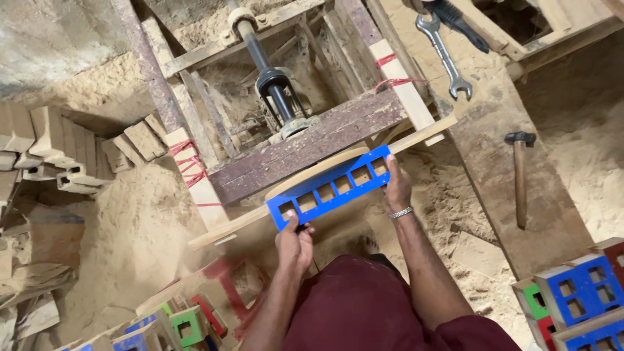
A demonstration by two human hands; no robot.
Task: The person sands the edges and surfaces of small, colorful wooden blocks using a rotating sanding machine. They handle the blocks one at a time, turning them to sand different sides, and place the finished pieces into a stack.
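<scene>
A long blue wooden piece [331, 188] with several square cut-outs is held slanted in front of me, against a pale wooden strip [416, 136]. My left hand [296, 244] grips its lower left end. At the upper right end my right hand [398, 188], with a metal bracelet on the wrist, holds the piece. Just beyond it stands a dark wooden machine frame [312, 146] with a black metal shaft [273, 81].
A spanner [445, 58] and a hammer [520, 179] lie on a board at the right. Painted blue, green and red blocks [578, 292] sit at the lower right, more [182, 322] at the lower left. Cut wood blocks [58, 153] pile up left. Sawdust covers the ground.
</scene>
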